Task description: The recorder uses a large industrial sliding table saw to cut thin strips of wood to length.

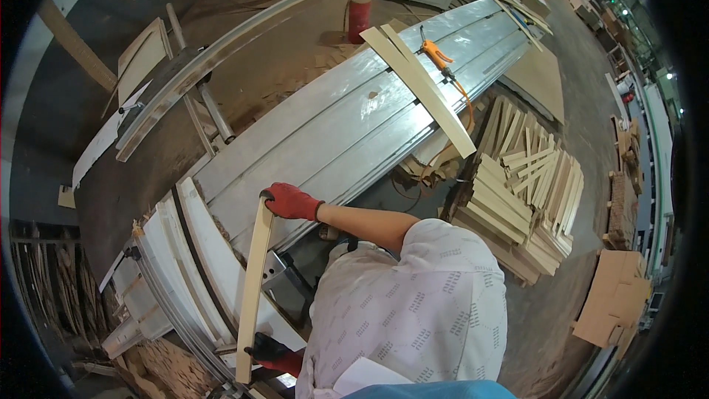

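Note:
A long, narrow pale wooden strip [255,288] lies between my two hands over the end of a metal-topped machine. My right hand [294,201], in a red glove with dark fingertips, is closed around the strip's far end. Close to my body, my left hand [273,353], in a red and black glove, grips the strip's near end; part of that hand is hidden by my shirt. Under the strip are the white panels [173,240] of the machine, with a dark slot running between them.
The silver sliding table [310,133] stretches to the far right. Wooden boards [425,92] and an orange air gun [436,52] with its hose lie across it. A stack of wooden strips [517,185] stands right. Beyond are a metal fence [229,66] and a red fire extinguisher [360,16].

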Demonstrator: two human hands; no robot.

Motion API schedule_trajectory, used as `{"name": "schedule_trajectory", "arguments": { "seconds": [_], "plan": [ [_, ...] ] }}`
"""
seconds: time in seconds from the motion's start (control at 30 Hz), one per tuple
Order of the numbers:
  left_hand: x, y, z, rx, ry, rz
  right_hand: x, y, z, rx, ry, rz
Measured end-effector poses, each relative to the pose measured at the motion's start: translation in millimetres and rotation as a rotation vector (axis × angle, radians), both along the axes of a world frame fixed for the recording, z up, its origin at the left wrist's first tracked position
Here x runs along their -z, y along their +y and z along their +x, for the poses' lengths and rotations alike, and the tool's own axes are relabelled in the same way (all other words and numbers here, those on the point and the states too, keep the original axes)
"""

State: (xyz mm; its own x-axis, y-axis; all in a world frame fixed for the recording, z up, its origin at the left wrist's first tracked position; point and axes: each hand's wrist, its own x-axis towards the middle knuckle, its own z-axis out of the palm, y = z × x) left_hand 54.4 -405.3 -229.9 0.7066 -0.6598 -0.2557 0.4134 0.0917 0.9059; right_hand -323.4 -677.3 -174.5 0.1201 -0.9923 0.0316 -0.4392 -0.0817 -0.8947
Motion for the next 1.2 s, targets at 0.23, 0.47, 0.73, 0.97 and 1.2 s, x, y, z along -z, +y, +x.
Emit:
{"name": "schedule_trajectory", "arguments": {
  "seconds": [0.23,0.47,0.73,0.97,1.2],
  "plan": [
    [-3.4,10.0,-8.6,-0.034,0.017,-0.003,0.7,-1.5,0.5,-0.046,0.052,-0.029],
    [-9.0,16.5,-11.7,-0.065,0.007,-0.012,-24.7,9.2,-13.7,-0.375,0.141,-0.012],
    [-13.6,13.7,-17.4,-0.068,0.017,-0.024,-0.7,18.0,-23.9,-0.493,0.310,-0.245],
    [-27.6,26.1,-24.1,-0.134,0.035,-0.098,24.7,19.8,-24.9,-0.496,0.240,-0.316],
    [-37.4,24.1,-51.4,-0.641,0.074,-0.019,-13.4,23.5,1.6,-0.663,0.393,-0.160]
  ]
}}
